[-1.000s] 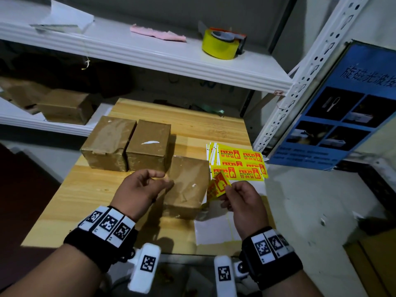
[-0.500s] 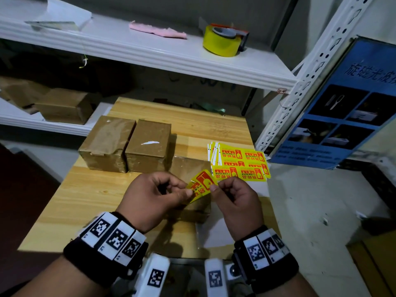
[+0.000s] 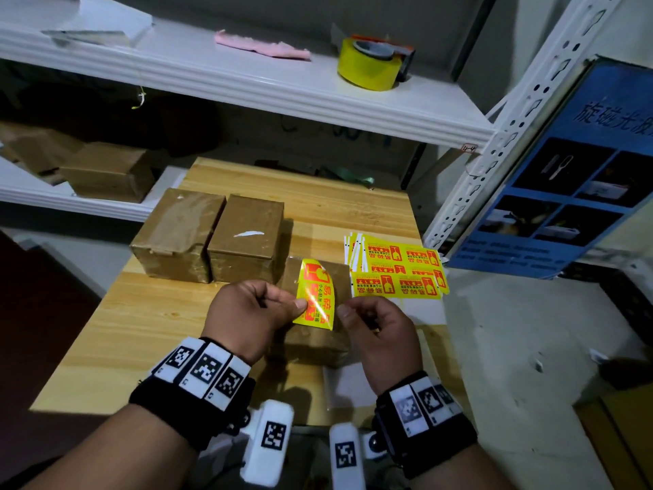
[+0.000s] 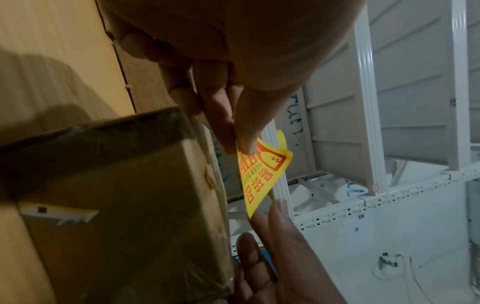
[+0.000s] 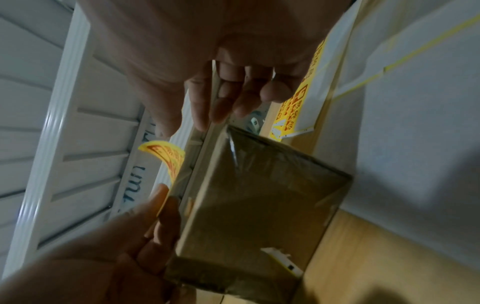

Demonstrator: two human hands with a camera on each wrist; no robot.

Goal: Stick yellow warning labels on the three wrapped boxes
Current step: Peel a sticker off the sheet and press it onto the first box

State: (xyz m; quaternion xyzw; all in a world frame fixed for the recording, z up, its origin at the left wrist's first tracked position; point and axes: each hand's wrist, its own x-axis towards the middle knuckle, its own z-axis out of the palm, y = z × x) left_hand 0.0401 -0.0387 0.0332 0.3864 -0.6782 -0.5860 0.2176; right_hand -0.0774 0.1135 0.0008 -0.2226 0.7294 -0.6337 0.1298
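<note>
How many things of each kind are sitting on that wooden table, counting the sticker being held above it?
Wrapped boxes: 3 —
Peeled yellow label held by the left hand: 1 —
Stacks of label sheets: 1 —
Total: 5

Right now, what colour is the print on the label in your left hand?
Red-orange print on the yellow warning label, pinched by the left hand; clearest in the head view.

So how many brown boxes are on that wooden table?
3: two side by side at the back, left box and right box; a third box lies beneath the hands.
</note>
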